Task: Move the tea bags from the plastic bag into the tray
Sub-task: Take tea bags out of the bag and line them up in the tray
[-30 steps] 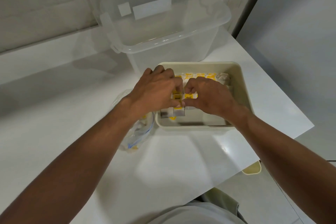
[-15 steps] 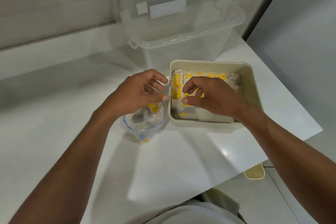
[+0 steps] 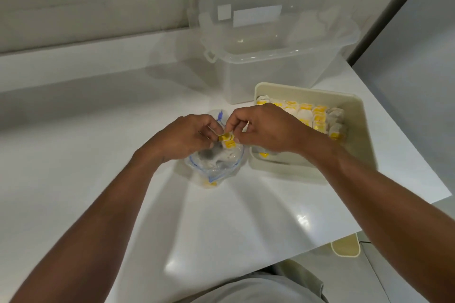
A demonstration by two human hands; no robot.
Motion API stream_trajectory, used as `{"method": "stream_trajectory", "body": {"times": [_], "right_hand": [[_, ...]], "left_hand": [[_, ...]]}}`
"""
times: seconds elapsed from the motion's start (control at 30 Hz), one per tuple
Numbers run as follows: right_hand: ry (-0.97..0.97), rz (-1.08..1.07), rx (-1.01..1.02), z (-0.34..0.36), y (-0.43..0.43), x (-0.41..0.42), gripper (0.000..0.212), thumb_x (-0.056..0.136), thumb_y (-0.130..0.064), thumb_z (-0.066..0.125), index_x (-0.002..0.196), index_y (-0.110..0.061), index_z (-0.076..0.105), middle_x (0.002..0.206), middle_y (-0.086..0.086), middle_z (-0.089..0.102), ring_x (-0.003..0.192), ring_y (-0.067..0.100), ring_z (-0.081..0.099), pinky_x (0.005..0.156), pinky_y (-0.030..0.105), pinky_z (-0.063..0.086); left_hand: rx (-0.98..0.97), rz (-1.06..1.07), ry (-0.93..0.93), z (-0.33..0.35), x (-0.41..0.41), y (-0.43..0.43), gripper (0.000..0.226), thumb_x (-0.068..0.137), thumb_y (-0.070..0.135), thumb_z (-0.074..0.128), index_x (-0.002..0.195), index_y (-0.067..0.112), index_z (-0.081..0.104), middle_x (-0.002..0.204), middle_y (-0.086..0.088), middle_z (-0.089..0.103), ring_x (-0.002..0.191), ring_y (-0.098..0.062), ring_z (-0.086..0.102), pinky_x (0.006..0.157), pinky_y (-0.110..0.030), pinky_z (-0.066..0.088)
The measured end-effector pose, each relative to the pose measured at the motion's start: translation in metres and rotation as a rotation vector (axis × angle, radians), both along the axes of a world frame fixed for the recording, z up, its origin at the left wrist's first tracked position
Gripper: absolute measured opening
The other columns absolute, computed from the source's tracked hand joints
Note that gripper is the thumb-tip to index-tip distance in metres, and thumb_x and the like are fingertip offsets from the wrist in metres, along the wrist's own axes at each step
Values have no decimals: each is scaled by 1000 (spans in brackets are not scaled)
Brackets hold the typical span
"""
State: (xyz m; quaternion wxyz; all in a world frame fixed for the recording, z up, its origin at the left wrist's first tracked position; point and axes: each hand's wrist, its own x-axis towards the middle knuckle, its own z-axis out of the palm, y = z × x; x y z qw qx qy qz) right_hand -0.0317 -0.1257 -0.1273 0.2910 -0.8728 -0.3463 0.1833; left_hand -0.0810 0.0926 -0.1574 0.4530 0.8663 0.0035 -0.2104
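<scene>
Yellow-tagged tea bags (image 3: 227,141) pinched above the open plastic bag (image 3: 214,163) mid-worktop, left hand (image 3: 187,139) and right hand (image 3: 264,128) both gripping them fingertip to fingertip, cream tray (image 3: 354,115) just beside, near the right edge

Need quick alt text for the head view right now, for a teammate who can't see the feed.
Both hands, the left hand and the right hand, pinch yellow-tagged tea bags above the open plastic bag on a white table. To the right sits a beige tray already lined with tea bags, with an empty clear bin behind it.
</scene>
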Motion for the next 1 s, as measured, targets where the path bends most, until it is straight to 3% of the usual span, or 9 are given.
{"method": "stream_trajectory", "body": {"times": [0.13, 0.27, 0.43, 0.6, 0.73, 0.87, 1.0], "right_hand": [[-23, 45, -7, -1, 19, 1, 25, 84, -8, 60, 98, -24, 72, 78, -17, 67, 70, -1, 59, 72, 16, 45], [-166, 105, -322, -6, 40, -1, 28, 89, -23, 52, 106, -39, 68, 101, -10, 70, 91, 16, 62, 77, 30, 47], [-368, 184, -553, -9, 50, -8, 25, 95, -36, 50, 113, -43, 65, 107, -4, 65, 103, 20, 62, 69, 28, 31], [-459, 220, -576, -9, 52, -11, 26, 94, -33, 51, 116, -40, 65, 102, -3, 64, 105, 20, 60, 68, 29, 30], [-408, 252, -544, -13, 61, -15, 28, 90, -30, 55, 114, -40, 65, 100, -6, 64, 102, 20, 59, 67, 29, 29], [-306, 259, -545, -20, 64, -17, 28, 91, -31, 56, 116, -40, 64, 104, -7, 65, 95, 20, 60, 66, 28, 29], [-328, 180, -480, -21, 58, -15, 25, 90, -34, 56, 112, -40, 64, 105, -8, 66, 97, 20, 62, 66, 28, 28]], "left_hand": [[174, -30, -78, -10, 0, 4, 34, 85, -2, 59, 103, 25, 68, 104, 9, 72, 97, -6, 66, 88, -22, 51], [316, -76, -134, -17, 0, 9, 32, 85, 2, 58, 106, 24, 68, 103, 9, 72, 98, -13, 66, 88, -27, 51], [455, -116, -107, -25, -7, 14, 29, 81, 28, 69, 108, 36, 66, 102, 18, 67, 95, -14, 63, 80, -31, 52], [762, -158, -216, -30, -12, 12, 28, 88, 52, 58, 113, 42, 62, 104, 13, 66, 91, -18, 62, 68, -26, 41], [884, -137, -265, -31, -16, -5, 22, 92, 43, 50, 86, 25, 62, 87, 4, 64, 76, -22, 59, 64, -25, 36], [948, -127, -299, -36, -15, -11, 25, 97, 38, 48, 90, 23, 66, 92, 2, 67, 84, -23, 66, 66, -26, 37], [879, -126, -283, -41, -12, -3, 15, 90, 34, 53, 87, 27, 66, 82, 5, 63, 74, -21, 58, 61, -24, 37]]}}
